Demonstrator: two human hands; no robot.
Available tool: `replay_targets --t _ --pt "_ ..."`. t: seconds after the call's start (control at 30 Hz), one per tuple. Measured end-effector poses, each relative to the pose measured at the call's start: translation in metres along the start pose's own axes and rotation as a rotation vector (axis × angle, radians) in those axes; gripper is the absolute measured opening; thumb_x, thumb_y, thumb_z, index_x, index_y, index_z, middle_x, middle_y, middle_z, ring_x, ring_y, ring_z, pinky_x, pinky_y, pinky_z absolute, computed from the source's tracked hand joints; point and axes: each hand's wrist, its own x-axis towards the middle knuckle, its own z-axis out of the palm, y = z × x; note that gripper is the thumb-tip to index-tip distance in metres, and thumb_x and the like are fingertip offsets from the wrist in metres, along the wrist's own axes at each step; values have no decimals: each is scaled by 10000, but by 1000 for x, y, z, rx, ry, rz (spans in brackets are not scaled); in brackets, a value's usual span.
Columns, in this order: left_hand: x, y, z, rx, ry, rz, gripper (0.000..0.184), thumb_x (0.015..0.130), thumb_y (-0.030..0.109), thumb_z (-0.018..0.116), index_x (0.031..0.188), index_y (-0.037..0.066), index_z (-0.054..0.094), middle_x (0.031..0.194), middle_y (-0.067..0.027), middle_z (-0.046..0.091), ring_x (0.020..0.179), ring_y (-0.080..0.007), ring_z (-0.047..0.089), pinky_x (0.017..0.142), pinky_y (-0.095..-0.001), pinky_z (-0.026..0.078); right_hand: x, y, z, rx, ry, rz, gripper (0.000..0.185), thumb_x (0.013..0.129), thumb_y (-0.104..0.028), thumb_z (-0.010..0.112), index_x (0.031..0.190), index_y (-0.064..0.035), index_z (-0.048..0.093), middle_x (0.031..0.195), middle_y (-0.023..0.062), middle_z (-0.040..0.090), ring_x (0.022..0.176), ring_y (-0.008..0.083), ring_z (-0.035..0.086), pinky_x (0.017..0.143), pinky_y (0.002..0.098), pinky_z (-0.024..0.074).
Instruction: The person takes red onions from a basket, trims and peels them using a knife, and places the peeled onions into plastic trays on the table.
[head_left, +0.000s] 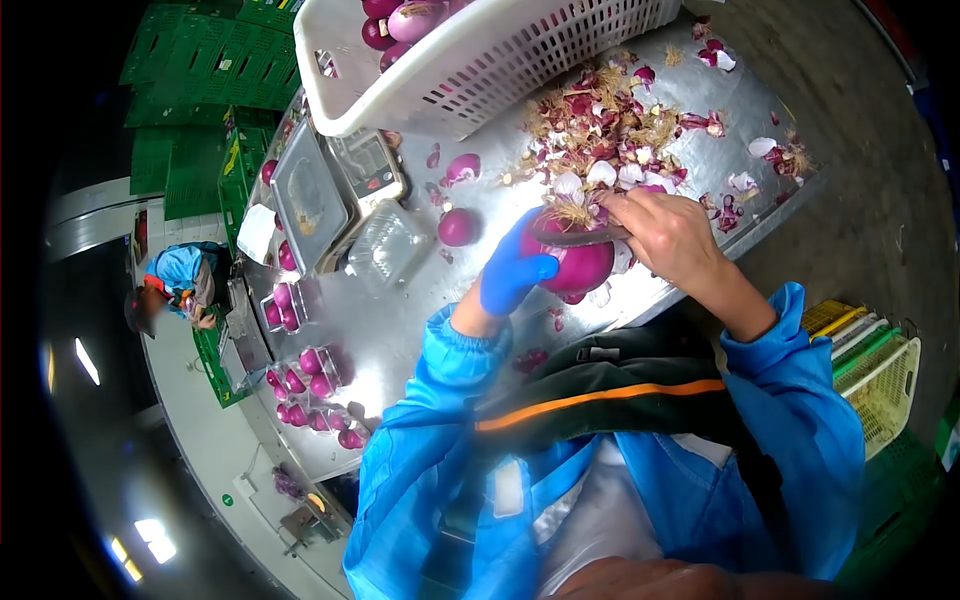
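A large red onion (583, 268) is held over the metal table's near edge by my left hand (515, 266), which wears a blue glove and wraps round its left side. My bare right hand (665, 235) grips a knife (580, 238), its dark blade lying across the top of the onion by the dry roots. Just beyond both hands lies a heap of onion skins and roots (610, 125). A loose red onion (457, 227) rests left of my gloved hand, and a smaller one (463, 168) lies behind it.
A white basket (480, 85) of onions stands at the back. Left are a scale (370, 165), an empty clear tray (390, 245) and packed onion trays (305, 385). Another person (185, 280) is at far left. Crates (870, 370) stand at right below the table.
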Motion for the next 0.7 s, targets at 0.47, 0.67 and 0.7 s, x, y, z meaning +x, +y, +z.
replay_targets --t 0.47,0.67,0.7 --pt "0 11 -9 162 56 103 904 725 333 825 1432 23 355 1332 -136 520 1213 -286 543 1011 -416 471 -24 26 18 122 28 416 367 835 -4 614 1195 -70 634 1074 140 683 834 318 690 705 373 561" --pt "11 -6 7 554 260 292 989 651 200 893 1442 21 327 1316 -134 526 1205 -245 542 1007 -396 465 16 -27 3 427 5 409 353 880 -231 691 1181 -56 630 1025 147 682 867 283 690 738 349 541" --pt "13 -10 7 612 245 327 999 648 193 894 1446 19 318 1321 -136 522 1209 -242 538 1008 -396 463 19 -30 3 433 -4 394 345 889 -239 684 1172 -49 630 1014 149 681 863 279 689 739 343 537"
